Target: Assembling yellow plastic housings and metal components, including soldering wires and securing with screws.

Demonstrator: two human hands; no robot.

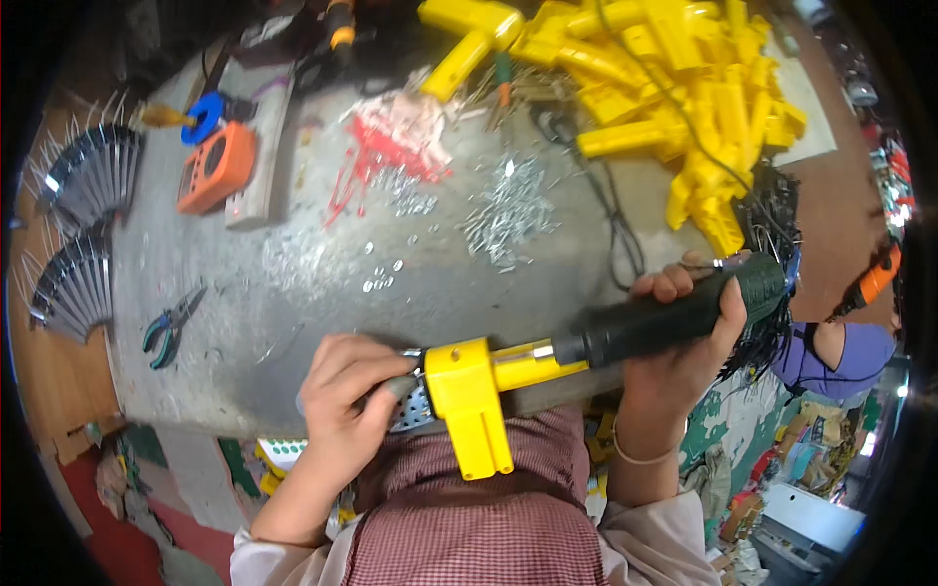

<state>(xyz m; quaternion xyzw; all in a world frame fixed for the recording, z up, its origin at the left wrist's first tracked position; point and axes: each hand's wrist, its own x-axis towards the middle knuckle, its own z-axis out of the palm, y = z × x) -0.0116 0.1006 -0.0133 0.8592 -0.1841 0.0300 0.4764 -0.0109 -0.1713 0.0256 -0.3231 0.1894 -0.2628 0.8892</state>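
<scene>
My left hand point(347, 396) is closed at the left end of a yellow plastic housing point(464, 391), its fingers pinching a perforated metal piece point(414, 408) that sits against the housing. A yellow arm sticks out from the housing to the right. My right hand point(684, 337) wraps round a dark electric screwdriver point(664, 317) lying almost level. Its silver bit end meets the top of the yellow housing, along the arm. Whether a screw sits at the tip is too small to tell. Both hands are over the near edge of the grey table point(264, 376).
A heap of yellow plastic parts point(674, 78) covers the far right. Small metal pins point(508, 210) lie mid-table, beside a red torn bag point(376, 151). Pliers point(171, 327), an orange radio-like box point(217, 168) and fanned metal strips point(93, 176) are left. A cable point(618, 225) trails near the screwdriver.
</scene>
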